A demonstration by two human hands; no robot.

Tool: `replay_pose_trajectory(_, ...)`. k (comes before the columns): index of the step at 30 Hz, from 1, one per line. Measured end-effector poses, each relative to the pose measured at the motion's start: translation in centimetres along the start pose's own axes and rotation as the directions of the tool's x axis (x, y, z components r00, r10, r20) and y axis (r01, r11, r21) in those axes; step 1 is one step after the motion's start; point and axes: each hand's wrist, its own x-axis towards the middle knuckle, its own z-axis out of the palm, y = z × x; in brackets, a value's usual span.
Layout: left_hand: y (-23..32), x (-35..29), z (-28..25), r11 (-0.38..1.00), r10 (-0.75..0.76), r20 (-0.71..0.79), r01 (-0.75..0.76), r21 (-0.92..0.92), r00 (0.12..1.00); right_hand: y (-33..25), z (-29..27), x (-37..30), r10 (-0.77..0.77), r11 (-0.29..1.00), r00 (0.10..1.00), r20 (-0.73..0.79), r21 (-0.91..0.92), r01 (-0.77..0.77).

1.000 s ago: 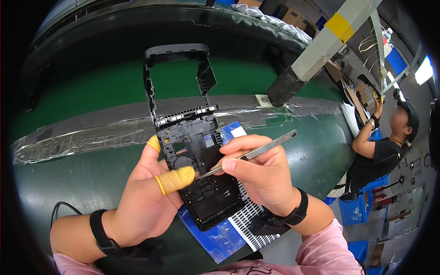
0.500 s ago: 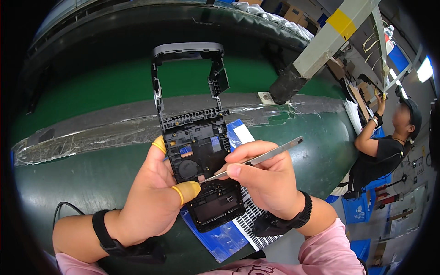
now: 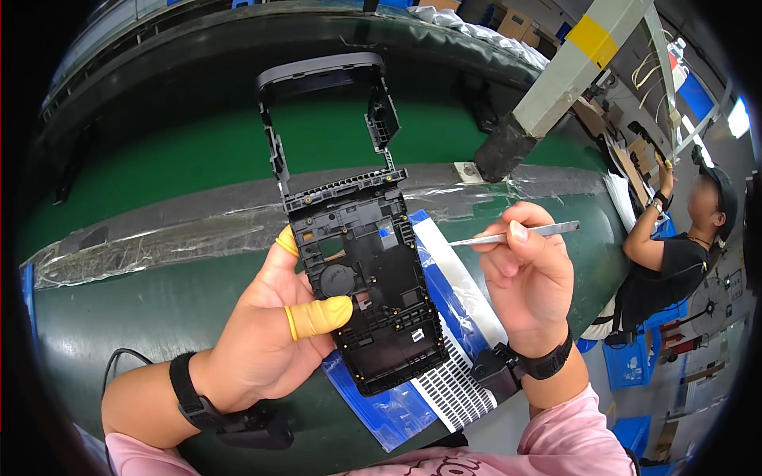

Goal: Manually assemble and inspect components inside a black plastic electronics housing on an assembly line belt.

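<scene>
A black plastic device housing [image 3: 373, 270] is gripped along its left edge by my left hand [image 3: 266, 333], which wears yellow finger cots on the thumb and a finger. The housing is tilted, with an open frame [image 3: 321, 70] extending from its far end. Small brass-coloured inserts and a round raised disc [image 3: 337, 279] show on it. Near my left thumb tip lies a small pinkish-brown piece [image 3: 364, 301]. My right hand [image 3: 528, 270] pinches metal tweezers [image 3: 548, 230] to the right of the housing, their tips pointing left and apart from it.
Under the housing lies a sheet of black rectangles [image 3: 460, 381] on white, with blue film [image 3: 381, 416]. Beyond the green worktable [image 3: 182, 297] runs a taped ledge [image 3: 159, 222] and a green belt. A metal post [image 3: 548, 95] stands at right; another person [image 3: 675, 246] works beyond.
My right hand has pulled the tweezers away from the housing, up and to the right. The housing has shifted slightly right, and my left thumb still presses near the small piece.
</scene>
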Motion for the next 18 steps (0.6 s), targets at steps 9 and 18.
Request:
replay_pose_trajectory(9,0.0,-0.1,-0.1,1.000,0.022,0.012,-0.022,-0.009,1.000,-0.4,-0.2,0.4,-0.022,1.000,1.000,-0.007,0.013,0.022)
replay_pose_trajectory(18,3.0,4.6,0.0,0.937,0.227,-0.032,-0.209,0.279,0.973,-1.1,-0.9,1.1,-0.040,0.999,0.999,-0.034,-0.002,0.040)
